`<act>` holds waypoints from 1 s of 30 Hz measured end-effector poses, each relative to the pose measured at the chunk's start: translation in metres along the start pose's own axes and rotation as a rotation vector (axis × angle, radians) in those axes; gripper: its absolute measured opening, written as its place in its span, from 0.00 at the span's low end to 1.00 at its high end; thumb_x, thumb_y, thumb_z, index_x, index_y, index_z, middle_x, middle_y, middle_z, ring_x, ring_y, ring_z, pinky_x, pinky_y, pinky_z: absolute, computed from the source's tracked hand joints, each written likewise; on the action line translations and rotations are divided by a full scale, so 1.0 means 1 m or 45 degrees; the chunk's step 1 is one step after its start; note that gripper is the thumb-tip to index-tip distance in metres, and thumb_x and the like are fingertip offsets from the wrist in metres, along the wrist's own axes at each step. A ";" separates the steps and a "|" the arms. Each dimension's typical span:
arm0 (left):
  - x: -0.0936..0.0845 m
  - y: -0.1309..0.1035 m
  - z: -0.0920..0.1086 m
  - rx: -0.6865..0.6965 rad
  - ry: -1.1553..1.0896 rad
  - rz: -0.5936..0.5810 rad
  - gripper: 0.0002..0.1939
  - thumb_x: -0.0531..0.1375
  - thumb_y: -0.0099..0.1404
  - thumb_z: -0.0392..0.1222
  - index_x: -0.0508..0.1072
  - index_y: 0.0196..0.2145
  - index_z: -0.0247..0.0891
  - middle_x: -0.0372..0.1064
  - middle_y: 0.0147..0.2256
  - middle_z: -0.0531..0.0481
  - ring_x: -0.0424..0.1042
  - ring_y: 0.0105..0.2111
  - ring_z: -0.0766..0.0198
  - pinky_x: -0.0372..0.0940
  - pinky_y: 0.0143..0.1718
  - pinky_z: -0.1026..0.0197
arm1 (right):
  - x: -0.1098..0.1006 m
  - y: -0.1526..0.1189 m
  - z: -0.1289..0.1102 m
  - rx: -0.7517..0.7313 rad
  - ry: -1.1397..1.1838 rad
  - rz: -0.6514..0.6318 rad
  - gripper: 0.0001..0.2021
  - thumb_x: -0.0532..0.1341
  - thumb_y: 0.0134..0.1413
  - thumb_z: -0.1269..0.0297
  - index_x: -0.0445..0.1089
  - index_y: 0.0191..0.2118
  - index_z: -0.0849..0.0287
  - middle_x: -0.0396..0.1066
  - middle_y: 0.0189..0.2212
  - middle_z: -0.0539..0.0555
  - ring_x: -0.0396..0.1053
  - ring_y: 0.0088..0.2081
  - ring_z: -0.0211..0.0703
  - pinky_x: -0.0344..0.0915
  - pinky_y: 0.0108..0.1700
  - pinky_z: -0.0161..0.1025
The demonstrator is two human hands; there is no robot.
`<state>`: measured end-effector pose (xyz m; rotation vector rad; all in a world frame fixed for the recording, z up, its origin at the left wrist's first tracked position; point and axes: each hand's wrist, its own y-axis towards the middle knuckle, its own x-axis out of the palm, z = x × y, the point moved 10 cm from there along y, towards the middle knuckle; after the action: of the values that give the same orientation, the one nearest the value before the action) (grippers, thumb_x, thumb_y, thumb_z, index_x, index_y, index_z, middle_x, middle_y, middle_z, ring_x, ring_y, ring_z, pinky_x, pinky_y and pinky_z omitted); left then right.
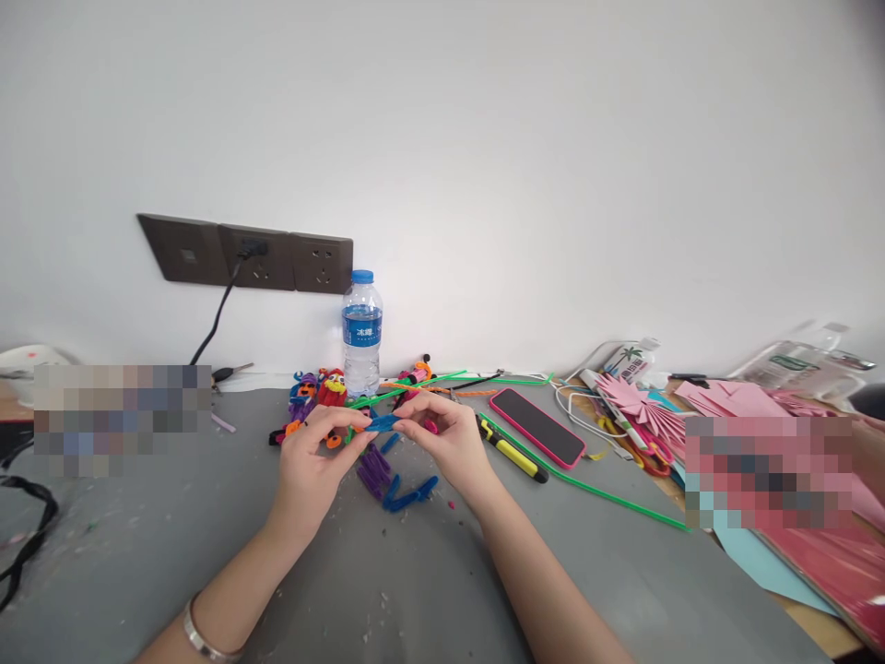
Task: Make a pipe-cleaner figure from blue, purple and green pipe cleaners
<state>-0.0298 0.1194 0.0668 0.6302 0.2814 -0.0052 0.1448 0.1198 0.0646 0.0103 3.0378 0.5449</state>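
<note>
Between my two hands is a short blue pipe cleaner piece (383,422), bent or folded on itself. My left hand (314,452) pinches its left end with thumb and forefinger. At its right end, the fingers of my right hand (449,438) are closed on it too. Just below lie a purple coiled pipe cleaner (374,473) and a bent blue pipe cleaner (411,494) on the grey table. Behind my left hand sit small pipe cleaner figures, among them a red and yellow one (333,387). My palms hide part of what lies behind.
A water bottle (362,337) stands against the wall. Right of my hands are a yellow utility knife (515,456), a phone (537,427) and a long green pipe cleaner (608,495). Pink folded paper (643,406) lies farther right, near another person's hand (869,452). A black cable (219,318) hangs from the socket.
</note>
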 end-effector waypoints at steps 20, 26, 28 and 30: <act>-0.004 0.000 0.005 0.055 0.091 0.058 0.01 0.65 0.59 0.41 0.77 0.31 0.44 0.76 0.32 0.52 0.70 0.36 0.59 0.67 0.41 0.57 | 0.002 0.001 0.001 -0.040 0.001 -0.009 0.06 0.69 0.48 0.62 0.75 0.32 0.58 0.73 0.29 0.52 0.66 0.28 0.38 0.64 0.31 0.36; -0.002 0.000 0.002 0.037 0.057 0.053 0.01 0.64 0.60 0.40 0.77 0.31 0.44 0.76 0.32 0.51 0.71 0.37 0.59 0.67 0.43 0.56 | 0.002 0.001 0.001 -0.048 -0.051 -0.005 0.07 0.68 0.49 0.61 0.75 0.32 0.58 0.74 0.30 0.53 0.67 0.29 0.39 0.65 0.31 0.36; -0.001 0.000 0.000 0.022 0.033 0.047 0.01 0.64 0.60 0.40 0.76 0.31 0.44 0.76 0.33 0.51 0.71 0.38 0.59 0.67 0.44 0.56 | 0.002 0.001 0.000 -0.052 -0.066 -0.006 0.07 0.68 0.49 0.61 0.75 0.32 0.58 0.74 0.30 0.52 0.67 0.28 0.38 0.64 0.31 0.36; 0.000 0.000 -0.002 0.008 0.016 0.045 0.01 0.64 0.60 0.40 0.76 0.32 0.43 0.76 0.33 0.51 0.72 0.38 0.59 0.67 0.44 0.56 | 0.002 0.000 0.000 -0.058 -0.069 -0.005 0.06 0.68 0.49 0.62 0.75 0.33 0.58 0.74 0.30 0.52 0.66 0.28 0.38 0.63 0.30 0.35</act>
<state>-0.0303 0.1206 0.0652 0.6418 0.2826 0.0314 0.1425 0.1200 0.0648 0.0170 2.9717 0.6037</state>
